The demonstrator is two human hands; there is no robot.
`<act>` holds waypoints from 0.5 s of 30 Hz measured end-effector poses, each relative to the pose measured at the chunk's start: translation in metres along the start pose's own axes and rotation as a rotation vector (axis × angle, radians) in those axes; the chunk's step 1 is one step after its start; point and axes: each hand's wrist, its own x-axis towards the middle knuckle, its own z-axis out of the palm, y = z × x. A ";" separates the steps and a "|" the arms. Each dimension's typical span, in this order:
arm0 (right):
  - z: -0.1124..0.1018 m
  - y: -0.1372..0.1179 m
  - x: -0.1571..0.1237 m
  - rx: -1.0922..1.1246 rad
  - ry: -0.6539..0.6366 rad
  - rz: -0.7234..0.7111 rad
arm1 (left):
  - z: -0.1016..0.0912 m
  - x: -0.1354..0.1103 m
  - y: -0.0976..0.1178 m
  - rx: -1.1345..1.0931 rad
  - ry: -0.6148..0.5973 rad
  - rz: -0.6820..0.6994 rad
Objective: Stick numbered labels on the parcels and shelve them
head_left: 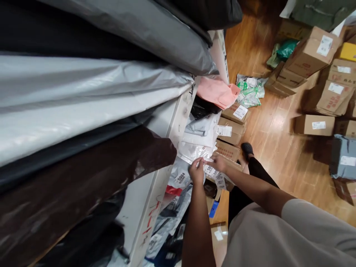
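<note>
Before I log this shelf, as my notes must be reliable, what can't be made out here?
Head view:
Label strip: print beneath the numbers, too small and blurred.
Right hand: palm, hidden by the hand's own back.
Large pale bag: left end, cut off by the picture's edge; contents, hidden by its plastic.

To my left, bagged parcels [83, 107] lie stacked on a shelf [151, 209]; lower packets [198, 139] sit just right of its edge, with cartons [230, 130] beside them. Before me, a label strip [220, 181] runs between the left hand [196, 171] and right hand [219, 163]. Farther right, boxes [304, 124] stand on the floor [267, 128], a plastic bag [251, 91] between them and the cartons.
</note>
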 end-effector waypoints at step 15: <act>-0.096 0.023 -0.003 0.212 -0.147 0.133 | 0.016 -0.018 0.070 0.408 0.245 0.070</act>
